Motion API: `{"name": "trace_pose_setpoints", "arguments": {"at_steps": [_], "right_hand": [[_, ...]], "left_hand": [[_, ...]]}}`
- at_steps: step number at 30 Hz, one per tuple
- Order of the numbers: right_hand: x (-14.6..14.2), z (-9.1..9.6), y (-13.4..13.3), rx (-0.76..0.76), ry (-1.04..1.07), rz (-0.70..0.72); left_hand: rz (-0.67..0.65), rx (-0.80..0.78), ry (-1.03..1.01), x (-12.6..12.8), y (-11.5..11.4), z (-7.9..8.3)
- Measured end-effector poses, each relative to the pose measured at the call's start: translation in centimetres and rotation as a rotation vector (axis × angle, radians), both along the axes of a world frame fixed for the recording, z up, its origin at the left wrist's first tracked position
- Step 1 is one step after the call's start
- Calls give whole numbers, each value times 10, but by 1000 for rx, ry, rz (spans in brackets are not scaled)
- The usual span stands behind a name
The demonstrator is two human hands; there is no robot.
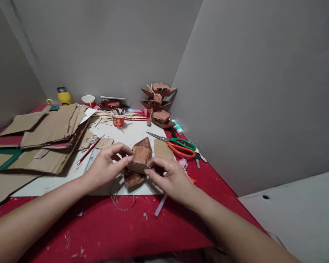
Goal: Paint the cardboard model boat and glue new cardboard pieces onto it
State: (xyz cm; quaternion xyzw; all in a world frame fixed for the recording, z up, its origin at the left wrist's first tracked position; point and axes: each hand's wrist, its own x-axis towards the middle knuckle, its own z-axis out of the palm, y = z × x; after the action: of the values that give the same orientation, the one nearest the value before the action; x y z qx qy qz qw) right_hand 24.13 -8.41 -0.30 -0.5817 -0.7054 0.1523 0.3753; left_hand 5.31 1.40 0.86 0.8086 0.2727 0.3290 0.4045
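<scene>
A small brown cardboard model boat (139, 160) sits over a white board (126, 138) on the red table. My left hand (106, 166) pinches its cabin block from the left, fingers closed on it. My right hand (171, 179) grips the same piece from the right at its lower edge, thumb and fingers pressed together. The hull's near end pokes out below my fingers.
Torn cardboard sheets (44, 135) pile up at the left. Scissors (178, 146) with orange and green handles lie to the right. A red paper cup (118, 118), wooden sticks (106, 115), stacked finished boats (157, 104), a glue stick (177, 127), a yellow flask (63, 96) and grey walls ring the back.
</scene>
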Motion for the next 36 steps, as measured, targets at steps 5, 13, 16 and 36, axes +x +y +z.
{"name": "trace_pose_setpoints", "arguments": {"at_steps": [5, 13, 16, 36], "right_hand": [[-3, -2, -1, -16, -34, 4], [-1, -4, 0, -54, -114, 31], [0, -4, 0, -66, -146, 49], [0, -1, 1, -23, -215, 25]], "left_hand": [[41, -172, -35, 0, 11, -17], [-121, -283, -27, 2, 8, -26], [-124, -258, -27, 2, 7, -27], [-117, -170, 21, 1, 4, -33]]}}
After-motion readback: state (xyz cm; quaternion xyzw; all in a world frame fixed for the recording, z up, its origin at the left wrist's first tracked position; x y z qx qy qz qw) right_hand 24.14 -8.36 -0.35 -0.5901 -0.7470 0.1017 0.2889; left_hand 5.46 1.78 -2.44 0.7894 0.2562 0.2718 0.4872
